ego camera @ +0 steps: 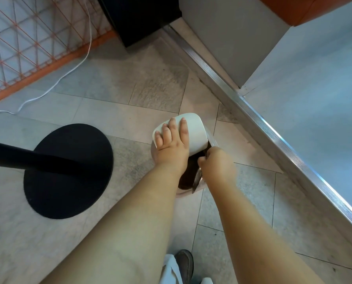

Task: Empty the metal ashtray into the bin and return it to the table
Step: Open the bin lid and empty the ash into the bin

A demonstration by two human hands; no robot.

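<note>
Holding the metal ashtray (197,179) tilted over the bin (183,191), right hand (217,166) clamped on it, we risk ash hitting the floor (109,99) if the lid (194,130) under our flat-fingered left hand (172,140) swings shut.

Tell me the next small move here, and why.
Probably tip the ashtray steeper and shake it: the left hand presses the white lid open, and the right hand grips the ashtray on edge over the dark opening of the bin.

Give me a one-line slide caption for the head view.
The left hand presses the white lid back while the right hand tilts the metal ashtray into the open bin.
</note>
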